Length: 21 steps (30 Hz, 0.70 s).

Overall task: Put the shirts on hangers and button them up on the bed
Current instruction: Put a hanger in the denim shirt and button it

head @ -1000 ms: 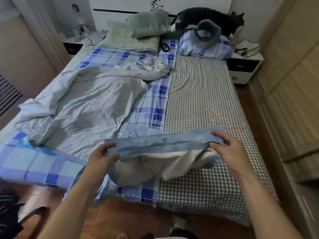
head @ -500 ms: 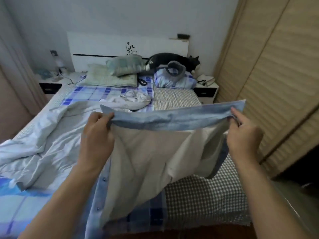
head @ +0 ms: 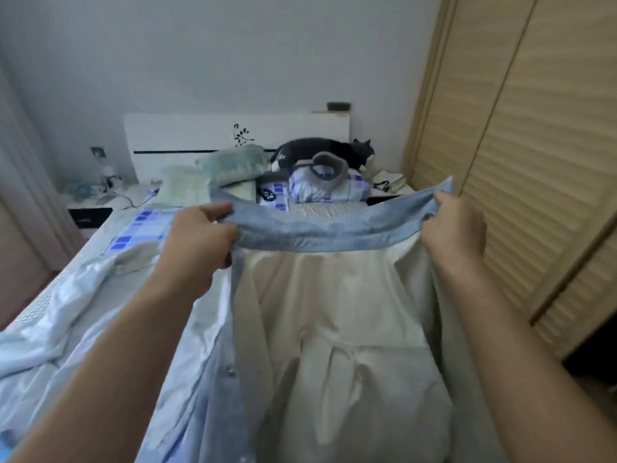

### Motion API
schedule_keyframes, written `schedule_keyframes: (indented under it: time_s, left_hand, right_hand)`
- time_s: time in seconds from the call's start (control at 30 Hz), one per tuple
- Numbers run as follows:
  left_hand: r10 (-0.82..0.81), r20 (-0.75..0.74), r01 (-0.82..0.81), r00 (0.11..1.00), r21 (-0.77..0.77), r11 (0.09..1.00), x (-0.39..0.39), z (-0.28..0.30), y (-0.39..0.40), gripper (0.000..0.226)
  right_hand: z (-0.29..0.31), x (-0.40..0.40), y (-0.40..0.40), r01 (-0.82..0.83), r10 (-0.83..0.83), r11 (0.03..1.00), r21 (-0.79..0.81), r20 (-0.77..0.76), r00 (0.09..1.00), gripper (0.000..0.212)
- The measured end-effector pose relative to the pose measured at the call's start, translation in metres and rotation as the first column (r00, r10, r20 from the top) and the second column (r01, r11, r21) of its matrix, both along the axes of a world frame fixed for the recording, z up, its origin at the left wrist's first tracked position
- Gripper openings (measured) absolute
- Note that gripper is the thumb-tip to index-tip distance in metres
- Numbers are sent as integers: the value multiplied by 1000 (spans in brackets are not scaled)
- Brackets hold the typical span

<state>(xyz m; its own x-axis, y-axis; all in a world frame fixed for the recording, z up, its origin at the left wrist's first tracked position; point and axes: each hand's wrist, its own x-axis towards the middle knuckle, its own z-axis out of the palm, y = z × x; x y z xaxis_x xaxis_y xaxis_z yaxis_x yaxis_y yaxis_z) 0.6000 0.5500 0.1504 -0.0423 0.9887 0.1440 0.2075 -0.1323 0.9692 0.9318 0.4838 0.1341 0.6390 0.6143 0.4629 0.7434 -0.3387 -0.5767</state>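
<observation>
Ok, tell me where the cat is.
The cat lies at the far end of the bed, against the headboard, right of the green pillow.

Light-blue shirt [head: 320, 329] with pale lining, held up above the bed [head: 140, 228], collar band stretched level between the two grips. Body hangs open below the grips; a buttoned placket edge drops beneath the left grip.

Shirt [head: 320, 329] held up over the bed [head: 110, 248], between the two hands.

Left hand [head: 197, 242] at one collar end, right hand [head: 457, 225] at the other — behind, cat [head: 327, 152] on pillows [head: 230, 163] before the headboard [head: 187, 132]; wardrobe [head: 534, 145] at right, nightstand [head: 90, 208] at left.
</observation>
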Motion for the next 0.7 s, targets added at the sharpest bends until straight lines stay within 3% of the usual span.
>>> schedule_keyframes:
  time_s: [0.1, 0.17, 0.23, 0.27, 0.37, 0.47, 0.53, 0.63, 0.7]
  left_hand:
    - [-30, -107, 15, 994, -142, 990, 47, -73, 17, 46]
    - [8, -242, -37, 970, -114, 993, 89, -119, 36, 37]
    - [25, -419, -60, 908, -71, 996, 134, -173, 63, 51]
    - [-38, -498, -13, 866, -98, 995, 154, -201, 75, 55]
    - [-325, -634, 58, 701, -404, 913, 194, -296, 99, 60]
    - [-371, -587, -110, 719, -624, 774, 207, -354, 106, 34]
    - [-344, -554, -183, 758, -687, 704, 205, -387, 108, 32]
    - [-286, -599, -296, 747, -686, 665, 193, -436, 111, 73]
    - [-241, -618, -345, 748, -672, 655, 200, -431, 111, 82]
  right_hand:
    - [-83, 37, 39, -52, 42, 984, -173, -62, 997, 21]
    - [-137, 59, 73, -80, 56, 982, -171, -141, 988, 39]
    - [-200, 81, 107, -158, 87, 966, -205, -317, 944, 54]
    - [-241, 97, 121, -224, 99, 926, -304, -376, 921, 60]
    - [-375, 157, 136, -437, 132, 640, -632, -471, 872, 75]
    - [-477, 224, 111, -443, 10, 424, -790, -485, 874, 57]
    - [-502, 255, 97, -451, -51, 344, -824, -496, 867, 55]
    - [-514, 293, 109, -426, -133, 331, -842, -488, 863, 57]
    - [-513, 310, 130, -355, -153, 345, -869, -425, 892, 60]
